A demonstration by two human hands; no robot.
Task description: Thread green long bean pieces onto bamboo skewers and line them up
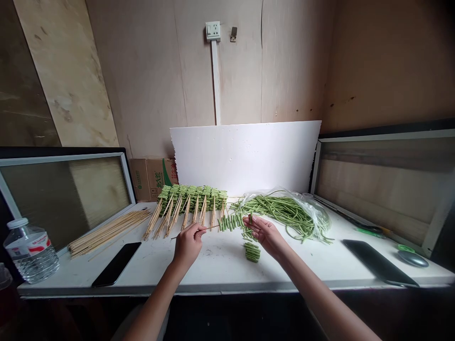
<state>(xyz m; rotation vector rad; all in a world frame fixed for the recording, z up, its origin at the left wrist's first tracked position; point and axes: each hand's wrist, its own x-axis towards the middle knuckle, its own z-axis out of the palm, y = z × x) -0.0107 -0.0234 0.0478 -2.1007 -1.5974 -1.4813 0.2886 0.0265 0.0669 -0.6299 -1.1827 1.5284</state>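
Observation:
My left hand (189,242) is closed round a thin bamboo skewer (212,227) that points to the right. Several short pieces of green bean (229,223) are threaded side by side along its far part. At the skewer's right end, my right hand (263,232) pinches one short bean piece (251,218) between thumb and fingers. Below that hand, a small pile of cut bean pieces (252,252) lies on the white table (213,270). Behind the left hand, a stack of filled bean skewers (194,196) has its bare sticks facing me.
Long beans (284,213) spill from a clear plastic bag (316,210) at the right. Bare skewers (106,231) lie at the left, near a phone (116,264) and a water bottle (31,251). A dark flat device (378,262) and a mouse (413,258) rest at the right.

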